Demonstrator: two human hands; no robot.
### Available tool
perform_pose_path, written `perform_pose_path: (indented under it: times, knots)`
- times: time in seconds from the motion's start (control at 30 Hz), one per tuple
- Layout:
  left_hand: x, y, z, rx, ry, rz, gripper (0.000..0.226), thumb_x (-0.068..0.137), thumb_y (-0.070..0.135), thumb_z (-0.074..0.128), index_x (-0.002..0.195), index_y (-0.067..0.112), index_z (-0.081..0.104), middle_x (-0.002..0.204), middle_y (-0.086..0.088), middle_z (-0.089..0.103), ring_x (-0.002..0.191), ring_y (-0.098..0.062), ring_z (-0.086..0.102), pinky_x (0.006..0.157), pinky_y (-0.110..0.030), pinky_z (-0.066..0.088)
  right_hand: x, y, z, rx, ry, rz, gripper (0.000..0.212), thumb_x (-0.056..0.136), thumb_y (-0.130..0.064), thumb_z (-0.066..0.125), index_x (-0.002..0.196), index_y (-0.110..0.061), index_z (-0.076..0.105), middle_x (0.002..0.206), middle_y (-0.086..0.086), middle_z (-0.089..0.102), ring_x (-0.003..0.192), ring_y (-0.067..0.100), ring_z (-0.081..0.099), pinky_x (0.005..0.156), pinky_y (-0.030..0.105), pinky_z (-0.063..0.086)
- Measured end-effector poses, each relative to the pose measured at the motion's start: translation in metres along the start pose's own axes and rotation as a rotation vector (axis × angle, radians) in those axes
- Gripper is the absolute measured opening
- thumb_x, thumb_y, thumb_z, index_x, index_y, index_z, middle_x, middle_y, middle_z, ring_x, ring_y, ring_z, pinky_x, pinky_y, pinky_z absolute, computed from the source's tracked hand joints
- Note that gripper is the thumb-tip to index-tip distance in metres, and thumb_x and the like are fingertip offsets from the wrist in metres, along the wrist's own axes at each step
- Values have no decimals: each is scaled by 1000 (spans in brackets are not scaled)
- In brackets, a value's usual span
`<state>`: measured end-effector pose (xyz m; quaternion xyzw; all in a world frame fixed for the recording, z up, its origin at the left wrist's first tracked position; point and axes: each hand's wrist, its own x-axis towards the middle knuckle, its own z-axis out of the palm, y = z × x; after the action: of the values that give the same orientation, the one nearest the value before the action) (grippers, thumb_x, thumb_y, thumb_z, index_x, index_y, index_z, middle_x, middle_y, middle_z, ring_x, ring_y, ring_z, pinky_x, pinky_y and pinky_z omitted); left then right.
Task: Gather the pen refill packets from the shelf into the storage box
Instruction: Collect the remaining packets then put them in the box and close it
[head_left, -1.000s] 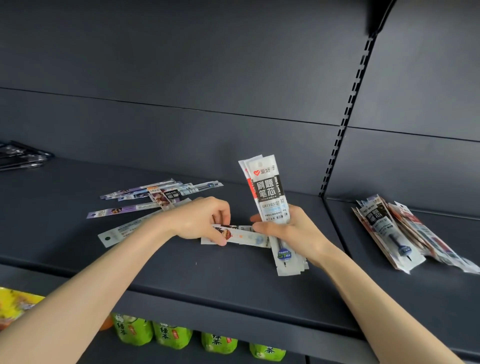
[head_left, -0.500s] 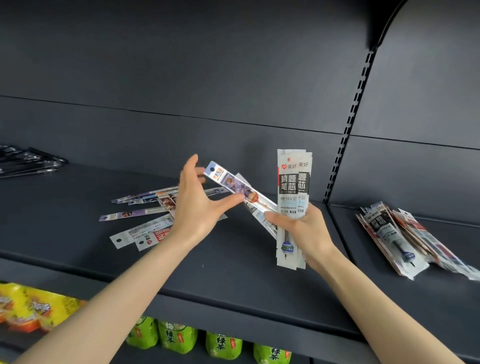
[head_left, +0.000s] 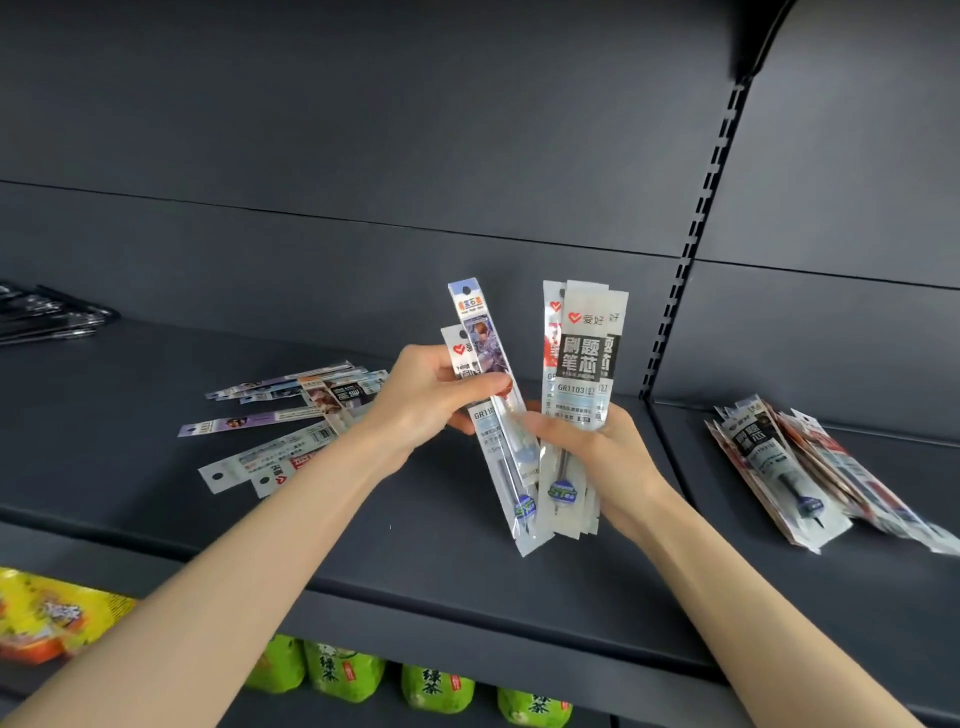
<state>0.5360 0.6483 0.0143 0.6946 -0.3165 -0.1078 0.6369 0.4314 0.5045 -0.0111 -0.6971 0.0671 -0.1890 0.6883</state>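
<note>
My right hand (head_left: 597, 457) grips an upright bunch of white pen refill packets (head_left: 582, 364) above the dark shelf (head_left: 415, 545). My left hand (head_left: 421, 405) pinches two narrower refill packets (head_left: 485, 364) and holds them upright against the right hand's bunch. Several more slim refill packets (head_left: 291, 415) lie fanned on the shelf behind my left wrist. Another pile of refill packets (head_left: 789, 462) lies on the right shelf section. No storage box is in view.
A slotted upright post (head_left: 680, 280) divides the two shelf sections. Dark pens (head_left: 47, 317) lie at the far left of the shelf. Green tea bottles (head_left: 431, 686) and yellow snack bags (head_left: 47, 618) sit on the shelf below.
My left hand lifted packets off the shelf, swung them from flat to upright and brought them against the bunch in my right hand, which rose slightly.
</note>
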Motion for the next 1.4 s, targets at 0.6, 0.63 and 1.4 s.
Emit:
perform_pose_path:
  times: [0.6,0.63,1.4]
  knots:
    - [4,6,-41,53,217,189,13,91,17,61,99,19,72,92,11,72,72,-6,69,49,-21,54,20,-13,36,-31,-106,0,2,87,-13,66,89,-14,66,72,-6,69,67,11,67,66,29,57]
    - [5,7,-45,35,206,187,14,91,17,61,101,19,71,93,10,72,75,-8,70,50,-21,55,25,-13,44,-30,-141,5,6,88,-14,65,93,-16,67,83,-5,73,78,14,70,74,32,58]
    - [113,-93,-228,1041,-564,-83,106,65,72,64,145,12,30,149,-5,38,132,-19,41,107,-33,37,148,11,175,-234,81,28,16,79,-11,74,93,-14,66,76,-4,68,72,9,66,72,27,56]
